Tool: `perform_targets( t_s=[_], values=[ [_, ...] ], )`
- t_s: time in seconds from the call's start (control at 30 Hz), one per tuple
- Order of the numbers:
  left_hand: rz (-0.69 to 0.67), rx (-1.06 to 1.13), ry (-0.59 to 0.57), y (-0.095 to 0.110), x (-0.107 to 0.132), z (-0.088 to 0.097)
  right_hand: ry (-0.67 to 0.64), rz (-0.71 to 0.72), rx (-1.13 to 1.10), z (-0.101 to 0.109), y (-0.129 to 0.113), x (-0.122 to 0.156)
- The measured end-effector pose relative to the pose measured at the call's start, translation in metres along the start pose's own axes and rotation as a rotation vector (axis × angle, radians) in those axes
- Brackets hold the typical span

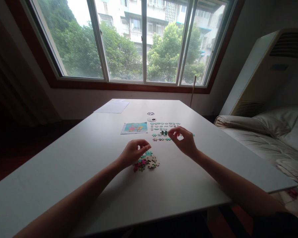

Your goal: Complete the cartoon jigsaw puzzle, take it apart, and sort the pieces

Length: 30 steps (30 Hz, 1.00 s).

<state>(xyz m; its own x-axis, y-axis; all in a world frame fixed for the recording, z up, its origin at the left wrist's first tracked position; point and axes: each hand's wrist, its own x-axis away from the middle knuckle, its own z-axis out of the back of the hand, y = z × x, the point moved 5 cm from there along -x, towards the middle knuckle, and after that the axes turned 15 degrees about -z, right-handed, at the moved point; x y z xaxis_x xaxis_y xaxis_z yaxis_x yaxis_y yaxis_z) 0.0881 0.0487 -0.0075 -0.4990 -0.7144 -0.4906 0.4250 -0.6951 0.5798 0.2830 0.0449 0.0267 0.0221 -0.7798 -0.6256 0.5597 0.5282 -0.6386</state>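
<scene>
My left hand [133, 152] hovers over a small heap of loose puzzle pieces [147, 161] in teal, pink and cream, its fingers curled together in a pinch; what they hold is too small to name. My right hand [183, 140] is raised just right of the rows of teal puzzle pieces [164, 127] laid out flat, thumb and fingers pinched near a dark piece [164, 132]. A small colourful reference picture [134, 127] lies flat to the left of those rows.
The white table [89, 158] holds a sheet of paper [112, 106] at the far left and two small round objects [151, 116] behind the pieces. A bed with a pale quilt [268, 132] stands to the right. A large window fills the wall ahead.
</scene>
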Motion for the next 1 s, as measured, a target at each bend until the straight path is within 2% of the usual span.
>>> perform_targets(
  t_s=[0.27,0.87,1.0],
  values=[
    [-0.025,-0.025,0.005,-0.0024,0.0004,-0.0001,0.052,-0.004,-0.019,0.005,-0.0008,-0.0014],
    [-0.001,-0.016,-0.004,-0.0017,0.0007,0.0005,0.057,0.03,-0.016,0.0061,-0.0052,-0.0003],
    [-0.005,-0.018,-0.005,-0.0025,0.0008,-0.0001,0.048,0.033,0.027,0.0091,0.002,-0.0074]
  ],
)
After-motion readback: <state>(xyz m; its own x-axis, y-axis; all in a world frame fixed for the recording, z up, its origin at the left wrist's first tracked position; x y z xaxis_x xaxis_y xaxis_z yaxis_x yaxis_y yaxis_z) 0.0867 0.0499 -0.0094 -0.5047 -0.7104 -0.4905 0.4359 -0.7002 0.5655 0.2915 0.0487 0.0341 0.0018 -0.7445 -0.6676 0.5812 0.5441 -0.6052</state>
